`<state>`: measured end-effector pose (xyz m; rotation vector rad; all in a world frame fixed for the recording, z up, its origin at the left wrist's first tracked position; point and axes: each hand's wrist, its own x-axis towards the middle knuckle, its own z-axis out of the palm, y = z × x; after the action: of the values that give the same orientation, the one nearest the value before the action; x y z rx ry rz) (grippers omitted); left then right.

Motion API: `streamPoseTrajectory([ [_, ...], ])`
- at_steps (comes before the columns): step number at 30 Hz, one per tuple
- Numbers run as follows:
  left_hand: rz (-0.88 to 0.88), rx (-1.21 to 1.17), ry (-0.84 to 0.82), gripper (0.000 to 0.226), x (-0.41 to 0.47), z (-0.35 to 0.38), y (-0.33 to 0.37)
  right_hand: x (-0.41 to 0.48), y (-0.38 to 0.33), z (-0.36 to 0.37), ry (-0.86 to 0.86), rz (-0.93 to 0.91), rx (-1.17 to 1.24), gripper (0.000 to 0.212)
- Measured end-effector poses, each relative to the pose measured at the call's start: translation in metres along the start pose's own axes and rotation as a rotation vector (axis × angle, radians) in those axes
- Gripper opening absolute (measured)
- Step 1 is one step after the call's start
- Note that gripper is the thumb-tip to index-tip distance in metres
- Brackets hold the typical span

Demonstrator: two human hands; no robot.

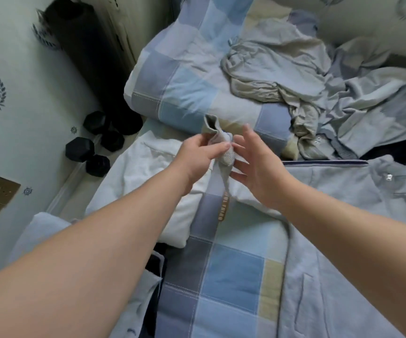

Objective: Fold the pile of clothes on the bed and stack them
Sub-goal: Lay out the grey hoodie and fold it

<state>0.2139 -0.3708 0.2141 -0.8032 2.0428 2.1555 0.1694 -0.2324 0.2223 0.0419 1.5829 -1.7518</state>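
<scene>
My left hand (pixel 200 154) pinches a small grey ribbed sock (pixel 223 150) above the bed, its cuff sticking up and its tail hanging down. My right hand (pixel 258 172) is beside it with fingers spread, the fingertips touching the sock. Under the hands lies a white folded garment (pixel 148 181). A pile of loose grey and beige clothes (pixel 294 81) lies at the far right on the checked bed cover (pixel 233 269). A light blue-grey garment (pixel 355 215) is spread flat at the right.
Black dumbbells (pixel 92 147) and a rolled black mat (pixel 80 45) stand on the floor at the left of the bed. A folded checked quilt (pixel 180 76) lies behind the hands. More pale and dark clothes (pixel 148 276) lie at the near left.
</scene>
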Motion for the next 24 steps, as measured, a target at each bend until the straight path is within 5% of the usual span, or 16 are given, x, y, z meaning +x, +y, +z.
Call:
streamPoseTrajectory([
  [4, 0.096, 0.096, -0.251, 0.05, -0.027, 0.081, 0.037, -0.056, -0.06, -0.065, 0.04, -0.004, 0.076, 0.075],
  [11, 0.178, 0.326, -0.511, 0.068, -0.062, 0.266, 0.041, -0.141, -0.078, -0.224, 0.432, 0.009, 0.062, 0.017],
  [15, 0.19, 0.404, -0.477, 0.053, -0.081, 0.4, 0.023, -0.191, -0.062, -0.36, 0.651, 0.066, 0.144, 0.025],
  [18, 0.322, 0.692, -0.382, 0.046, -0.08, 0.506, 0.0, -0.233, -0.049, -0.467, 0.695, 0.067, 0.2, 0.024],
  [24, 0.396, 1.118, -0.455, 0.101, -0.101, 0.703, -0.056, -0.329, -0.014, -0.667, 0.763, 0.043, 0.339, 0.023],
])
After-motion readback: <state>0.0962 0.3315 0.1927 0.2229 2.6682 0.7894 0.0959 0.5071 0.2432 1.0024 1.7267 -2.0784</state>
